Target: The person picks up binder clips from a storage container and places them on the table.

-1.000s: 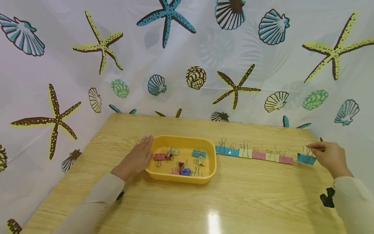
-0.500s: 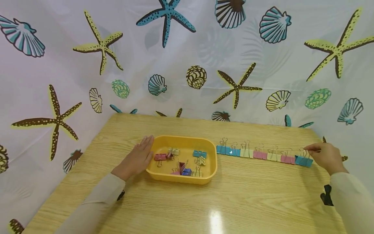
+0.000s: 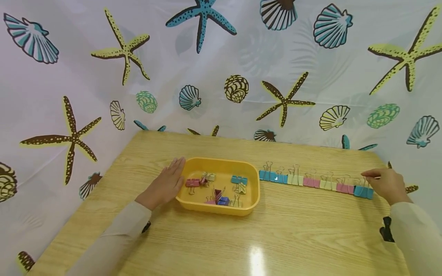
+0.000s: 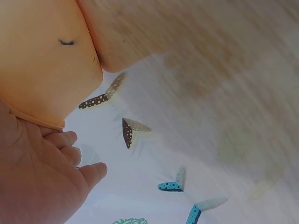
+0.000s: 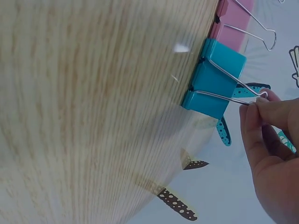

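At the right end of a row of binder clips stands a blue binder clip (image 3: pixel 363 192). My right hand (image 3: pixel 388 184) pinches its wire handle between thumb and fingers, plainly seen in the right wrist view, where the blue clip (image 5: pixel 217 79) meets a pink binder clip (image 5: pixel 233 21). On the left, my left hand (image 3: pixel 164 184) lies with straight fingers against the end of a yellow tray (image 3: pixel 217 210). In the left wrist view its fingers touch the tray's rim (image 4: pixel 37 120). Several loose binder clips in pink, blue and pale yellow lie inside the tray.
The row of blue, pale yellow (image 3: pixel 295 179) and pink clips runs from the tray's right side across the wooden table (image 3: pixel 304 230), handles up. A patterned cloth (image 3: pixel 207 96) hangs behind and at both sides. A small black object (image 3: pixel 386 230) shows by the right sleeve.
My right hand has moved the blue binder clip left, closing the gap to the pink clip at the row's end. The left hand stays at the tray. The head view has shifted slightly.
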Demonstrator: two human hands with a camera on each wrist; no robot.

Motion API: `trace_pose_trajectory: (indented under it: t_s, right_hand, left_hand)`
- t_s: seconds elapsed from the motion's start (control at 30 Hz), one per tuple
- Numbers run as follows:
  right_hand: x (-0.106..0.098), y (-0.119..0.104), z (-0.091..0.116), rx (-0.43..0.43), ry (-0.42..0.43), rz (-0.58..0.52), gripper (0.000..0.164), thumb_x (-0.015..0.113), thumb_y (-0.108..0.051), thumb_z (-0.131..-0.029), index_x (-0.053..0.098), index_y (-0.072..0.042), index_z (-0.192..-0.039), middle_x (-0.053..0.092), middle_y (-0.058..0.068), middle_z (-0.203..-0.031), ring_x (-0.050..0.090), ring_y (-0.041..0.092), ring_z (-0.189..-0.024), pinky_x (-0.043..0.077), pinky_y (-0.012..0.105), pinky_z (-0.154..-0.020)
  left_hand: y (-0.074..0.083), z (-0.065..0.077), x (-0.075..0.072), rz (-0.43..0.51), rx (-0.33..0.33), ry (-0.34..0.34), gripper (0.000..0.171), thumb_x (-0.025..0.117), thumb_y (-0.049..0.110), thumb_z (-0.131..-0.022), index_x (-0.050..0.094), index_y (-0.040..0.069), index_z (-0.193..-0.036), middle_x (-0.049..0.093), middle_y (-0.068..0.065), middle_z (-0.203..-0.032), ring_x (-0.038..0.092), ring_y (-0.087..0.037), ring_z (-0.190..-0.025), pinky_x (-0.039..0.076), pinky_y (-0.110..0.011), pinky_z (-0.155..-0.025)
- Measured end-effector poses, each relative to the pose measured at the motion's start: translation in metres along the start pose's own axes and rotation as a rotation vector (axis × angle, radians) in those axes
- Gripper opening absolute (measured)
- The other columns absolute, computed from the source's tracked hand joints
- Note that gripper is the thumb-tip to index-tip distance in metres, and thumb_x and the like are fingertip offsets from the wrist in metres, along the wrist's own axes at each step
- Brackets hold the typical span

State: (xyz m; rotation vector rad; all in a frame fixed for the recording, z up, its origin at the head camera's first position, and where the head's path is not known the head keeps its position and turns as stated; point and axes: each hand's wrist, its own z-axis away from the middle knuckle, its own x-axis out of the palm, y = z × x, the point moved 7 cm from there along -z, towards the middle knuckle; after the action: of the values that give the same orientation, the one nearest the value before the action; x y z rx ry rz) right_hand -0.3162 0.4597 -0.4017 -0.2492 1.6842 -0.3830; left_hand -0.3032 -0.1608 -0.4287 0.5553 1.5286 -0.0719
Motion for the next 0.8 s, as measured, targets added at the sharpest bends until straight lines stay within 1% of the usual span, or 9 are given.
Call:
trace_pose_trajectory:
  t_s: [0.03, 0.13, 0.27, 0.47, 0.7, 0.8]
  right_hand:
    - [-0.0002, -0.0029, 0.0013, -0.013, -0.012, -0.014, 0.024, 0.054, -0.004, -0.094, 0.064, 0.012, -0.11, 0.059, 0.037, -0.106, 0.06, 0.031, -0.067, 0.042, 0.032, -0.046]
    - [0.0, -0.0072, 0.0023, -0.012, -0.03, -0.01, 0.026, 0.054, -0.006, -0.095, 0.063, 0.012, -0.112, 0.058, 0.038, -0.109, 0.06, 0.032, -0.07, 0.043, 0.031, -0.048]
    - [0.0005, -0.0076, 0.0, 0.003, -0.03, -0.01, 0.029, 0.054, -0.01, -0.096, 0.062, 0.012, -0.113, 0.057, 0.038, -0.111, 0.059, 0.033, -0.072, 0.043, 0.031, -0.048]
    - [-0.0005, -0.0083, -0.0017, 0.027, -0.013, -0.004, 0.03, 0.055, -0.012, -0.096, 0.061, 0.012, -0.113, 0.056, 0.038, -0.111, 0.057, 0.044, -0.082, 0.047, 0.032, -0.051]
    - [0.0001, -0.0083, -0.0007, 0.047, 0.008, -0.013, 0.031, 0.055, -0.013, -0.097, 0.06, 0.012, -0.115, 0.056, 0.037, -0.111, 0.054, 0.048, -0.087, 0.049, 0.042, -0.056]
    - [0.0015, -0.0075, -0.0007, 0.067, 0.006, -0.021, 0.033, 0.054, -0.015, -0.098, 0.059, 0.011, -0.117, 0.056, 0.037, -0.112, 0.054, 0.048, -0.088, 0.05, 0.044, -0.058]
  left_hand:
    - [-0.0001, -0.0001, 0.0003, -0.001, 0.0, -0.002, 0.06, 0.03, 0.027, -0.105, 0.007, 0.0, -0.153, 0.009, -0.015, -0.16, 0.006, -0.033, -0.147, 0.014, -0.057, -0.115]
    - [-0.0008, 0.0001, 0.0008, -0.011, -0.001, -0.004, 0.06, 0.03, 0.027, -0.105, 0.007, 0.0, -0.153, 0.008, -0.014, -0.16, 0.006, -0.033, -0.147, 0.014, -0.057, -0.115]
    - [-0.0013, 0.0003, 0.0007, -0.009, -0.003, 0.001, 0.06, 0.031, 0.027, -0.105, 0.007, 0.001, -0.153, 0.008, -0.014, -0.16, 0.007, -0.033, -0.147, 0.014, -0.056, -0.115]
    - [-0.0018, -0.0015, 0.0012, -0.006, -0.002, 0.001, 0.06, 0.031, 0.026, -0.105, 0.007, 0.001, -0.154, 0.009, -0.014, -0.16, 0.007, -0.033, -0.147, 0.014, -0.056, -0.115]
    - [-0.0023, -0.0013, 0.0014, -0.003, -0.006, -0.002, 0.059, 0.03, 0.026, -0.105, 0.006, 0.001, -0.154, 0.008, -0.014, -0.16, 0.006, -0.033, -0.147, 0.014, -0.056, -0.115]
    - [-0.0022, -0.0009, 0.0009, 0.002, -0.005, -0.002, 0.059, 0.03, 0.025, -0.105, 0.006, 0.001, -0.154, 0.008, -0.014, -0.16, 0.006, -0.033, -0.147, 0.014, -0.057, -0.115]
